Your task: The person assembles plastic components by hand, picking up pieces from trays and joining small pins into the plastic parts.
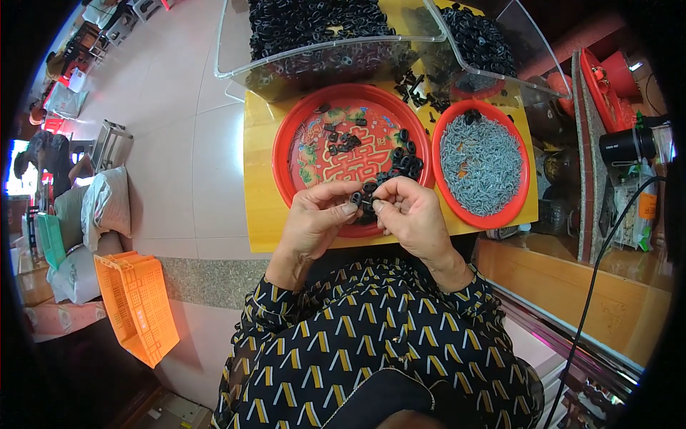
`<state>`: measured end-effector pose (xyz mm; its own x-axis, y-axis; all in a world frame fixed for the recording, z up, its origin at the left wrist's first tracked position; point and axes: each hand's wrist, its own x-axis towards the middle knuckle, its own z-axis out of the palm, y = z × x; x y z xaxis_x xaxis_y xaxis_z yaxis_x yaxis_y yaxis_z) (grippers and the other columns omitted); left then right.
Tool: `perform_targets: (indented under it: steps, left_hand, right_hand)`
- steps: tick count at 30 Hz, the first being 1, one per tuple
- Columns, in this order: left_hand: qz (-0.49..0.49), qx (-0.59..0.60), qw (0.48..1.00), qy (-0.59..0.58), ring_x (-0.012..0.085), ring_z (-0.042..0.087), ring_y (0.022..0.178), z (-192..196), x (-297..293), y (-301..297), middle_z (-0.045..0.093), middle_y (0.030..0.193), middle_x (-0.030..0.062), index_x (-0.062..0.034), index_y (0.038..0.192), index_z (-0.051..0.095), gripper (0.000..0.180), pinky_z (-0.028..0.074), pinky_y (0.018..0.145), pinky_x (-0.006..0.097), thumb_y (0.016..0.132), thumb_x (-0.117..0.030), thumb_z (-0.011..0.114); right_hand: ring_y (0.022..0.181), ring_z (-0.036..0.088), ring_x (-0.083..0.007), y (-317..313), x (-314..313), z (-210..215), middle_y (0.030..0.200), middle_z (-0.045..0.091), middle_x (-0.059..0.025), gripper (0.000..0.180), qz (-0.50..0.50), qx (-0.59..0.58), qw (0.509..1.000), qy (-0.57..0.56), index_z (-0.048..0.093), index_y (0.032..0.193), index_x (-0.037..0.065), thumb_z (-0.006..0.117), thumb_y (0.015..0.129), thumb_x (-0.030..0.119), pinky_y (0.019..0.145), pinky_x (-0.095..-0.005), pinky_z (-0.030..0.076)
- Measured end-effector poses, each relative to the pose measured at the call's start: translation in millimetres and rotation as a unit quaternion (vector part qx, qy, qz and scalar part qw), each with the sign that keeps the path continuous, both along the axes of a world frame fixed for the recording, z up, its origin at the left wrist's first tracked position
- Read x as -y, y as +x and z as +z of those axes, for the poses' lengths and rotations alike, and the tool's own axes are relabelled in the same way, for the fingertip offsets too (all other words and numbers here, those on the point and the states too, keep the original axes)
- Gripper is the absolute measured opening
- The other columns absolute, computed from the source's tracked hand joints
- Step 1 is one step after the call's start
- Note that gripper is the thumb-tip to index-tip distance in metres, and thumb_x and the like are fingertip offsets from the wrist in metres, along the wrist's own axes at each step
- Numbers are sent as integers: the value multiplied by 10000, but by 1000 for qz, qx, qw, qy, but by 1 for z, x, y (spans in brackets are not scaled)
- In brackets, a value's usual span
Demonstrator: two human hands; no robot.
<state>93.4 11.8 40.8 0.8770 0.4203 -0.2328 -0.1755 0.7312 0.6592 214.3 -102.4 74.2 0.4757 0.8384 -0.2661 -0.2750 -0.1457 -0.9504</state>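
Note:
Over the near rim of a round red tray (282, 161) with a printed floral pattern, my two hands meet. My left hand (319, 218) pinches a small black oval plastic part (356, 198) between thumb and fingers. Close beside it, my right hand (414, 214) is closed in a pinch against the same spot; what its fingertips hold is too small to make out. More black ring-shaped pieces (407, 163) lie along the tray's right side and under my fingers. A few small black blocky pieces (346, 143) rest near its middle.
Right of the tray stands a red oval basin (437, 168) filled with silver screws (482, 164). Behind are clear plastic bins (321, 48) heaped with black parts. Loose black bits (411, 89) lie on the yellow tabletop (261, 214). An orange crate (139, 307) stands left; a black cable (597, 264) hangs right.

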Motion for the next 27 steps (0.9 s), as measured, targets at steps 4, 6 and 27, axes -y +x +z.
perform_targets:
  steps: [4,6,27]
  left_hand:
    - [0,0,1000,2,134,572,734,0,1,2,595,845,75,29,1028,560,285,457,648,221,744,36,594]
    - [1,-8,1000,13,129,570,729,1,2,2,593,835,66,27,1023,562,278,452,643,215,747,31,594]
    - [14,-53,993,105,98,557,741,9,7,5,597,840,53,25,1009,571,259,457,661,202,752,28,598]
  right_hand:
    - [619,494,-21,0,1,0,731,531,3,61,-1,32,999,-4,511,845,-8,530,787,-5,518,-166,406]
    - [624,499,-24,0,1,1,730,533,0,65,-3,44,999,-9,510,844,-9,533,784,-3,525,-168,411]
    - [624,513,-31,1,2,-2,701,540,-8,64,-1,83,996,-21,511,826,-7,542,771,4,537,-186,430]
